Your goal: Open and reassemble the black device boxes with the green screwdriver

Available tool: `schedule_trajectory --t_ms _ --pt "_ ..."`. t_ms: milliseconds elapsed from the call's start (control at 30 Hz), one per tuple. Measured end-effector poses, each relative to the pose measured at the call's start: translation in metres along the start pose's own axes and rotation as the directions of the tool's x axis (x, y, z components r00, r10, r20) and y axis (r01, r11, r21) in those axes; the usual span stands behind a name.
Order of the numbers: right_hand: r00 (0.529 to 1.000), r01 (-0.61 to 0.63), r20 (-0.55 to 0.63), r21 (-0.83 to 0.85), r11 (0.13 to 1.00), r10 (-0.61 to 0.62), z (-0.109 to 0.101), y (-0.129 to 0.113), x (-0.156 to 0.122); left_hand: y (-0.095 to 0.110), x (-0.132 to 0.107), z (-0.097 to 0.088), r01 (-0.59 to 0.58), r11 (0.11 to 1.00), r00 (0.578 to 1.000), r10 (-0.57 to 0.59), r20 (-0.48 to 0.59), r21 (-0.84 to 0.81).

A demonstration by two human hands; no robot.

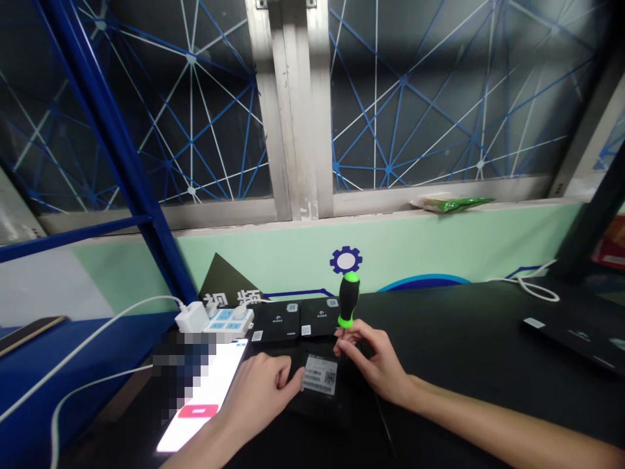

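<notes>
A black set-top box [317, 410] lies label side up on the dark table, its white label [320, 374] with barcodes and a square code facing me. My left hand [266, 384] is at the box's left side, fingers curled and thumb against the label's left edge. Pinched in the fingers of my right hand [374, 358] is the shaft of a screwdriver with a black and green handle [349, 299]. It stands nearly upright over the box's far right corner. Whether its tip sits in a screw is hidden by my fingers.
Two similar black boxes [276, 322] lie side by side behind, and another [576, 342] is at the right. A lit phone [208, 391] is on the left, near a white power strip [229, 321] with a charger [192, 317]. White cables [92, 339] run left. A green packet [454, 204] sits on the windowsill.
</notes>
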State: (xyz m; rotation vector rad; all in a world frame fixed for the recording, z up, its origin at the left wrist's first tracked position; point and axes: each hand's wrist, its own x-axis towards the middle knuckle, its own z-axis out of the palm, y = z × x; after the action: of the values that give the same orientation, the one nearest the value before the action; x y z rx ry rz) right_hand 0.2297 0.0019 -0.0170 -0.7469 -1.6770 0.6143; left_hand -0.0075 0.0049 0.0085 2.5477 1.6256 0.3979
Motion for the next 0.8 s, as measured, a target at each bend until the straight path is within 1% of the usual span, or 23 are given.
schedule_trajectory --t_ms 100,300,567,700,800 --pt "0.999 -0.019 0.027 0.005 1.000 0.019 -0.0007 0.0010 0.0000 -0.0015 -0.0004 0.0026 -0.033 0.999 0.999 0.033 -0.024 0.005" --pt "0.999 -0.010 0.048 0.005 1.000 0.010 -0.0014 -0.0004 0.0005 -0.0023 -0.0006 0.0040 -0.078 0.996 0.997 0.079 0.007 -0.049" --pt "0.997 -0.046 0.068 0.062 0.997 0.042 -0.0025 -0.0005 -0.0021 -0.0015 -0.0030 0.0038 -0.101 0.992 0.995 0.102 0.018 -0.070" --pt "0.997 -0.042 0.058 0.018 0.999 0.041 -0.0024 0.0001 -0.0023 -0.0006 -0.0035 0.0016 -0.113 0.990 0.993 0.117 0.035 -0.083" --pt "0.996 -0.027 0.088 0.001 1.000 0.027 -0.0021 -0.0023 -0.0008 -0.0013 -0.0036 0.0018 -0.111 0.990 0.993 0.114 0.038 -0.085"
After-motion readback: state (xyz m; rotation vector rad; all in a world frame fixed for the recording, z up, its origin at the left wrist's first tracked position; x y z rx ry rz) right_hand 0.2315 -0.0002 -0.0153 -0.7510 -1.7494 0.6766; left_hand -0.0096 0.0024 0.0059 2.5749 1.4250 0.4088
